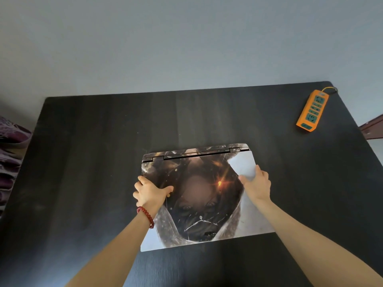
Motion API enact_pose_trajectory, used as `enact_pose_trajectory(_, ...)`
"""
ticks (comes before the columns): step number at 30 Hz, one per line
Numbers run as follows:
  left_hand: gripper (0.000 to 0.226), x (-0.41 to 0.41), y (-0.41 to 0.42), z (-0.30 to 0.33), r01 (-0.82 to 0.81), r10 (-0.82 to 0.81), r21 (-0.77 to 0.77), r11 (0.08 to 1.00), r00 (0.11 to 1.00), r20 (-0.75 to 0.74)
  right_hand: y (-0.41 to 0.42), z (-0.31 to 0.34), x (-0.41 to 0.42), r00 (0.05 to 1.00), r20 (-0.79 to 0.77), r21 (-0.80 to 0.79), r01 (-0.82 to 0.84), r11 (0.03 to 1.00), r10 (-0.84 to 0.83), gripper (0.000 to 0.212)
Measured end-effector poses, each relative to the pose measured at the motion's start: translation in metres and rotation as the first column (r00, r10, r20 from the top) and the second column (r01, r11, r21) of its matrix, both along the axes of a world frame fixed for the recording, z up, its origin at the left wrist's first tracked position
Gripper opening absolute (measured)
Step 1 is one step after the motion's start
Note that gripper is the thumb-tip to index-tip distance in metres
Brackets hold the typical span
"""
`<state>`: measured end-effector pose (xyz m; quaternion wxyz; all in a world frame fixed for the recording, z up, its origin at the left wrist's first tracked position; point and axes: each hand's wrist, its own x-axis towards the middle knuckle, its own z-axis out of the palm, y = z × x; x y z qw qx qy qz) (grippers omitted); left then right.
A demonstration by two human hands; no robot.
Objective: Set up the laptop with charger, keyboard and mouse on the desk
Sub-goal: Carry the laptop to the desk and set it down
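The desk (87, 162) lay bare around the closed laptop (199, 195); only an orange power strip (312, 110) occupied the far right corner.

Closed laptop with printed picture skin on its lid (199, 195) is gripped at both side edges by left hand (150, 192) and right hand (256, 184), over black wood-grain desk (83, 152). Orange rectangular power strip (312, 110) is seen far right (well apart from laptop).
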<state>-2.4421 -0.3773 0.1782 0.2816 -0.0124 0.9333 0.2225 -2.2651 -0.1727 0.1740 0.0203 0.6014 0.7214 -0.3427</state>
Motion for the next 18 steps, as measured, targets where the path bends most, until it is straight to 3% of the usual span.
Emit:
enact_pose_trajectory(15,0.100,0.008,-0.002,-0.002,0.094,-0.096,-0.038,0.995,0.995,-0.039,0.004,-0.002,-0.001,0.996,0.068,0.016,-0.061,0.998,0.059,0.068)
enact_pose_trajectory(18,0.082,0.025,-0.010,-0.001,0.209,-0.218,-0.088,0.974,0.970,-0.108,-0.008,0.008,-0.010,0.948,0.212,0.098,-0.263,0.960,0.238,0.070)
